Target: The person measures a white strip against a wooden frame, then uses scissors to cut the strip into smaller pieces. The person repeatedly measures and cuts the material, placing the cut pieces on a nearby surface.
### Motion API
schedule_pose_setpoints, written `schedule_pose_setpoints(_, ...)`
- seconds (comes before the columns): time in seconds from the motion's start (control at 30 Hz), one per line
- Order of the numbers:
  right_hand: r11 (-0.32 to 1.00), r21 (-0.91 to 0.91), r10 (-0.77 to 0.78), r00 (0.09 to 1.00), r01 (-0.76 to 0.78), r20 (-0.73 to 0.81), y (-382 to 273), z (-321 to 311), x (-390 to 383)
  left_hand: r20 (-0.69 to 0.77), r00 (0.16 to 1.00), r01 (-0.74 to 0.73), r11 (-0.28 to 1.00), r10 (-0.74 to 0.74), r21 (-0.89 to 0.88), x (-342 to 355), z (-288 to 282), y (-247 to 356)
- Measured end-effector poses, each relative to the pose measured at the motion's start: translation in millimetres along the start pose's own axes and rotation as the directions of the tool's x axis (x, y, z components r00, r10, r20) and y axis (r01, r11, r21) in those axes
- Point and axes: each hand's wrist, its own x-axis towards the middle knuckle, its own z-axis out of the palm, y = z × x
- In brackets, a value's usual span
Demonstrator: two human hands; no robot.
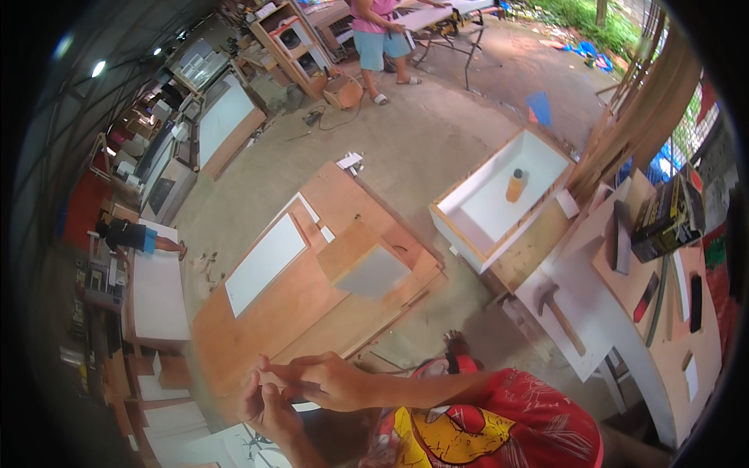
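My left hand (265, 405) and my right hand (328, 382) are together at the lower middle, both closed around a small tan piece (273, 379), largely hidden by the fingers; what it is I cannot make out. Beyond them lies a large plywood sheet (257, 351) bearing a white panel (265, 265) and a smaller square board (367, 269).
A white-lined wooden box (460, 234) holds an orange bottle (515, 185). At right, a bench (655, 390) carries a hammer (562, 316) and boards. A person in pink (374, 23) stands at the back; another in dark clothing (129, 234) is at left among benches.
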Motion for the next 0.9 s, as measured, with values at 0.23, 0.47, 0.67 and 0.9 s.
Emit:
schedule_pose_setpoints(0.23,0.991,-0.095,0.083,0.988,-0.096,-0.129,-4.3,15.8,-14.0,0.036,0.986,0.165,0.986,-0.165,-0.002,-9.3,-6.2,3.8)
schedule_pose_setpoints(0.47,0.943,-0.303,0.141,0.99,-0.139,-0.017,-2.7,83.6,-16.6,-0.074,0.969,0.212,0.948,-0.235,-0.238,-33.5,-69.5,15.7)
schedule_pose_setpoints(0.67,0.921,-0.36,0.241,0.942,-0.147,0.233,4.5,136.7,-16.0,-0.213,0.96,0.122,0.957,-0.181,-0.261,-62.0,-125.1,25.7)
schedule_pose_setpoints(0.9,0.883,-0.463,0.256,0.902,-0.073,0.347,11.3,201.7,-12.7,-0.368,0.917,0.019,0.939,-0.153,-0.344,-95.8,-179.9,29.8)
